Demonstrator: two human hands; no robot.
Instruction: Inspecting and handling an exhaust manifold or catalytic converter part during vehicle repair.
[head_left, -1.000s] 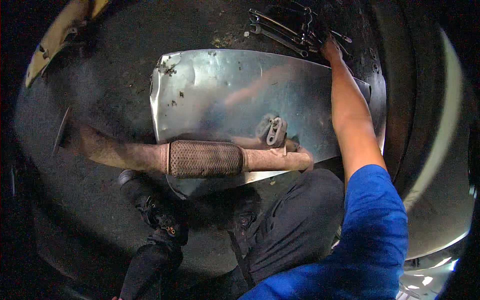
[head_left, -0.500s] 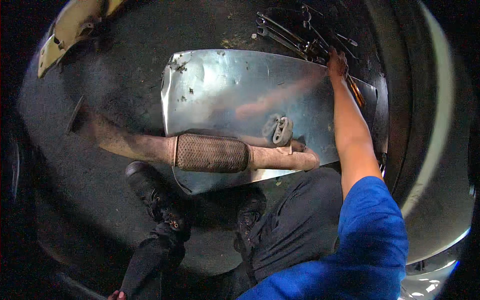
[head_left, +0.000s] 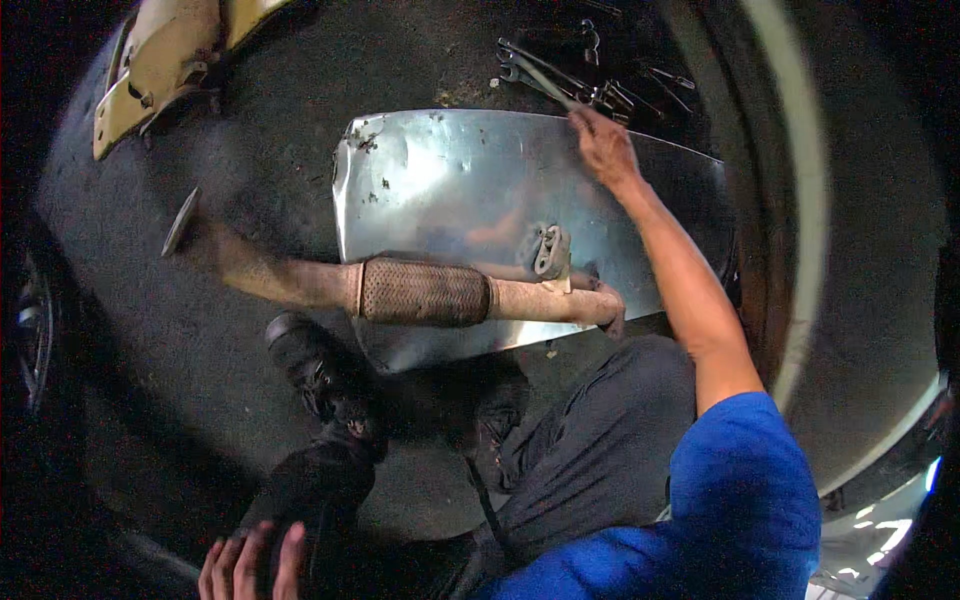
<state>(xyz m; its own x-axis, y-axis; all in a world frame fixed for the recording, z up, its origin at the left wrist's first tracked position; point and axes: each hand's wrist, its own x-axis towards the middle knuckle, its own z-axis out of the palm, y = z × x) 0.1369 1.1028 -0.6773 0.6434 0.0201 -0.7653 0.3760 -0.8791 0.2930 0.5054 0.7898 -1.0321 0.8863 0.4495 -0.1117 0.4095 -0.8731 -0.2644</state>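
At the far right of the metal sheet, my right hand (head_left: 606,148) is closed round the near end of a long, slim wrench (head_left: 548,82). The wrench slants up and left over the tools on the floor. My left hand (head_left: 252,565) is low at the left over my dark trouser leg, with its fingers apart and holding nothing. Between my arms and the tools lies an exhaust pipe (head_left: 545,303) with a braided flex section (head_left: 425,291). A grey rubber hanger (head_left: 551,252) sits on the pipe's bracket. The pipe rests partly on the shiny metal sheet (head_left: 440,190).
Several sockets and hand tools (head_left: 612,98) lie on the dark floor beyond the sheet. A yellowish metal part (head_left: 165,60) stands at the far left. A flange (head_left: 180,222) ends the pipe on the left. My shoe (head_left: 305,365) is close below the pipe.
My right hand has moved left from the sheet's right corner and now grips the wrench. My left hand has come further into view, fingers spread. The view has shifted slightly.
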